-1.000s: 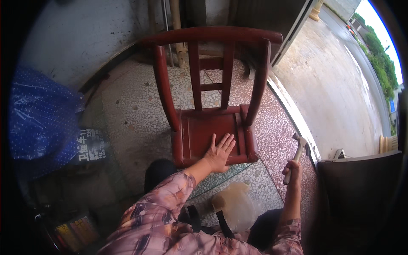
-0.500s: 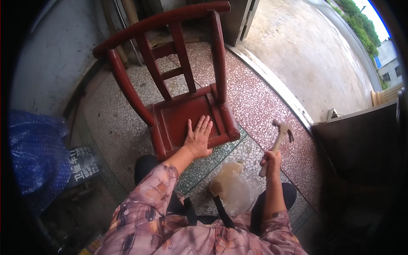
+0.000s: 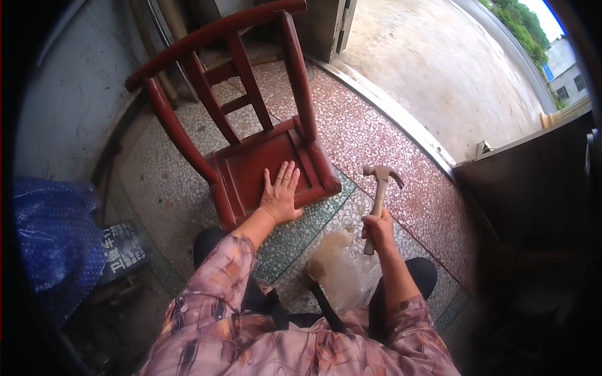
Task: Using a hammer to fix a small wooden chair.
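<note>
A dark red wooden chair (image 3: 260,160) stands in front of me, its slatted back on the far side. My left hand (image 3: 280,195) lies flat on the front part of the seat, fingers spread. In my right hand (image 3: 380,230) is a claw hammer (image 3: 379,199), gripped by its wooden handle. The hammer points away from me, to the right of the chair, its head above the floor and touching nothing. Between my knees, a crumpled clear plastic bag (image 3: 342,269) with something brownish in it lies on the floor.
Speckled terrazzo floor (image 3: 370,141) surrounds the chair. A pale door sill (image 3: 401,119) runs along the right, with concrete ground (image 3: 407,69) outside. A dark panel (image 3: 527,182) stands at right. Blue patterned sheeting (image 3: 53,232) and a dark printed board (image 3: 122,250) are at left.
My right hand has brought the hammer left, closer to the chair, and its head has turned. My left hand stays on the seat. The whole view has shifted slightly.
</note>
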`<state>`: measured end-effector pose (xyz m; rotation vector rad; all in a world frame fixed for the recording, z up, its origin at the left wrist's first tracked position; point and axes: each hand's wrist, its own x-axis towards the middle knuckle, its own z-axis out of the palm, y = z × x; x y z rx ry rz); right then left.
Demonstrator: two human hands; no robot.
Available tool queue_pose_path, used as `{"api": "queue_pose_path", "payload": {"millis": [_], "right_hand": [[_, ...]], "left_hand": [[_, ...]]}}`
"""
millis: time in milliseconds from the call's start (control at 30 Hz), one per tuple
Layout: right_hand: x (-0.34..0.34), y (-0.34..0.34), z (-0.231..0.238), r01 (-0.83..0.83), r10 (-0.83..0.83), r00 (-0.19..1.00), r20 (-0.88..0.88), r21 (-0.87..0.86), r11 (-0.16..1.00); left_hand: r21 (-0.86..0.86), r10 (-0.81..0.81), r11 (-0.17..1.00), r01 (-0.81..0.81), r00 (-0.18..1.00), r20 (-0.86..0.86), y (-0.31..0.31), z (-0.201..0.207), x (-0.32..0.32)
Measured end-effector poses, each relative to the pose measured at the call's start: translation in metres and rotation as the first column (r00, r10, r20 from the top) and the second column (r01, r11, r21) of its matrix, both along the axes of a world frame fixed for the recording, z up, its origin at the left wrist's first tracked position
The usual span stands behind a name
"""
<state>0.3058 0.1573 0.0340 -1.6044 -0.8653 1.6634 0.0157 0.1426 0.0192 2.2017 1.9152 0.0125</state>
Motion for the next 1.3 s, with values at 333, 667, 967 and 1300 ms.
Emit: {"api": "queue_pose_path", "payload": {"millis": [333,667,967,1300], "right_hand": [[0.072,-0.017,0.012,-0.19,0.195,0.981,0.004,-0.2,0.961],[0.064,-0.036,-0.012,-0.316,0.348,0.918,0.187,-0.182,0.931],[0.043,-0.025,-0.04,-0.047,0.062,0.988,0.143,-0.111,0.993],[-0.006,-0.054,-0.033,-0.084,0.01,0.989,-0.145,-0.513,0.854]], "left_hand": [[0.118,-0.013,0.993,0.008,0.999,0.041,0.0,0.005,-0.006],[0.278,-0.667,0.65,0.708,0.354,0.656,-0.093,0.127,0.175],[-0.248,-0.217,0.943,0.223,0.975,0.048,-0.082,-0.033,0.098],[-0.724,0.535,0.639,-0.262,-0.525,0.662,-0.077,-0.01,0.115]]}}
